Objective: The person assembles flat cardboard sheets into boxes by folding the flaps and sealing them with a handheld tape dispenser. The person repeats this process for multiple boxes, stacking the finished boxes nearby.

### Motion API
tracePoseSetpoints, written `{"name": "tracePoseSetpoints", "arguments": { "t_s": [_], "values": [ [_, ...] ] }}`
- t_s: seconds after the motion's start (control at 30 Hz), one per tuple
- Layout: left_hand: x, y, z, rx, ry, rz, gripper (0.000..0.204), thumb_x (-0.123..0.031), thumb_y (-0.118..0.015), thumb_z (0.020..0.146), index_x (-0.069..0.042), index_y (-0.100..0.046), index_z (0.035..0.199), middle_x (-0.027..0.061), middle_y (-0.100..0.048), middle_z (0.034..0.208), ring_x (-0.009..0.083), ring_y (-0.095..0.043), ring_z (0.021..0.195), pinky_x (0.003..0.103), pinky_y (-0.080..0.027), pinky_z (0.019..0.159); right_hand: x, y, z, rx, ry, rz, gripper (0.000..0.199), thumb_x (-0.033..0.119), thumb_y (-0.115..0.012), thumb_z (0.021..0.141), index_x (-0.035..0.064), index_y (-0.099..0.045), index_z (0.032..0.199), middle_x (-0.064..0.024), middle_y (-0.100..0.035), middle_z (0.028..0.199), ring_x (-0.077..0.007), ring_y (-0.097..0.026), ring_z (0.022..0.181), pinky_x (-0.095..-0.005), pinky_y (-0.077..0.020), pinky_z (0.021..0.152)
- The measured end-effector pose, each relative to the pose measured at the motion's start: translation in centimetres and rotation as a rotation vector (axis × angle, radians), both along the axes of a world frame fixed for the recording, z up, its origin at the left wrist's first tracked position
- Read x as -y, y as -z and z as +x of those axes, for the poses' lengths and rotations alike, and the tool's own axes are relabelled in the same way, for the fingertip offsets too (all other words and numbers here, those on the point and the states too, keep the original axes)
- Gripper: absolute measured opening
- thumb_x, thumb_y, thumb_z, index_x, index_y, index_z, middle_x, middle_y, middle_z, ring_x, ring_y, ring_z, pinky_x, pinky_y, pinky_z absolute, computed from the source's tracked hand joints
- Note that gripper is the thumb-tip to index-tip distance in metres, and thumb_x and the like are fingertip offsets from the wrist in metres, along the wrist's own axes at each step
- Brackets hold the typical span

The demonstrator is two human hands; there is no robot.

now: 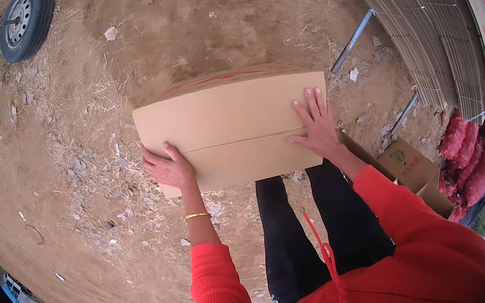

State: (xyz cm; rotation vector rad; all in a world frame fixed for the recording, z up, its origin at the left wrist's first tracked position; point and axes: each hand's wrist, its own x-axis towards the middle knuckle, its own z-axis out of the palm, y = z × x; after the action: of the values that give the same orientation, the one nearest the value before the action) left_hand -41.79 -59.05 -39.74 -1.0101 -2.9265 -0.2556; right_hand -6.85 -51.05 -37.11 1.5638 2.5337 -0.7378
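A brown cardboard box is in front of my legs, its two top flaps folded in and meeting along a seam. Red and green print shows faintly on its far side. My left hand grips the box's left edge, thumb on top and fingers curled over the side. On the right end of the top, my right hand lies flat with its fingers spread and nothing in it. Whether the box rests on the ground is hidden.
At the right stands a tall stack of flattened cardboard, with metal pipes beside it. Below are an open carton and red mesh sacks. A wheel lies far left on straw-strewn bare soil.
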Motion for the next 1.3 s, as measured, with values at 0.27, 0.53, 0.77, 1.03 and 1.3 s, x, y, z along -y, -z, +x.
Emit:
{"name": "tracePoseSetpoints", "arguments": {
  "t_s": [0.27, 0.53, 0.77, 1.03, 1.3],
  "values": [
    [0.1, 1.0, -0.4, -0.040, -0.007, -0.042, 0.064, -0.050, -0.041, 0.091, -0.005, -0.038, 0.137, 0.0180, -0.047, 0.128, 0.0343, -0.047, 0.114, 0.048, -0.038, 0.091, 0.5, 1.4, -0.5, 0.054, 0.001, 0.179, 0.088, 0.062, -0.061, 0.074, 0.0178, -0.032, 0.145, -0.0183, -0.016, 0.153, -0.0384, -0.012, 0.142, -0.0640, -0.0133, 0.108],
    [-0.1, 0.6, -0.3, 0.023, -0.030, -0.040, 0.064, -0.050, -0.040, 0.092, -0.006, -0.038, 0.138, 0.0177, -0.047, 0.127, 0.0351, -0.049, 0.111, 0.047, -0.041, 0.089, 1.8, 1.1, -1.2, -0.212, 0.630, 0.104, 0.104, 0.049, -0.072, 0.072, 0.0030, -0.015, 0.146, -0.0235, -0.017, 0.151, -0.0396, -0.018, 0.140, -0.0501, -0.0207, 0.111],
    [-0.6, 0.9, -1.2, -0.045, 0.058, -0.080, 0.065, -0.053, -0.031, 0.096, -0.007, -0.033, 0.142, 0.0201, -0.043, 0.134, 0.0358, -0.046, 0.118, 0.049, -0.038, 0.094, 2.2, 2.6, -3.2, -0.113, 0.950, -0.097, 0.095, 0.048, -0.069, 0.076, 0.0002, -0.020, 0.142, -0.0247, -0.038, 0.133, -0.0435, -0.049, 0.113, -0.0481, -0.0460, 0.088],
    [1.8, 2.7, 8.1, -0.148, 0.139, -0.221, 0.075, -0.059, -0.024, 0.095, -0.010, -0.009, 0.151, 0.0247, -0.007, 0.154, 0.0418, -0.007, 0.142, 0.052, -0.009, 0.114, 1.9, 2.6, -1.7, -0.116, 0.904, -0.138, 0.089, 0.055, -0.060, 0.081, -0.0021, -0.024, 0.139, -0.0261, -0.040, 0.127, -0.0427, -0.054, 0.103, -0.0469, -0.0497, 0.082],
    [-0.3, 1.6, 12.9, -0.061, 0.172, -0.133, 0.079, -0.061, -0.028, 0.094, -0.008, -0.011, 0.150, 0.0277, -0.006, 0.153, 0.0420, -0.006, 0.142, 0.052, -0.007, 0.114, 3.1, 5.4, 1.0, -0.871, 0.951, -0.348, 0.068, 0.048, -0.033, 0.099, 0.0005, -0.020, 0.146, -0.0214, -0.030, 0.146, -0.0317, -0.030, 0.136, -0.0377, -0.0245, 0.110]
  ]
}}
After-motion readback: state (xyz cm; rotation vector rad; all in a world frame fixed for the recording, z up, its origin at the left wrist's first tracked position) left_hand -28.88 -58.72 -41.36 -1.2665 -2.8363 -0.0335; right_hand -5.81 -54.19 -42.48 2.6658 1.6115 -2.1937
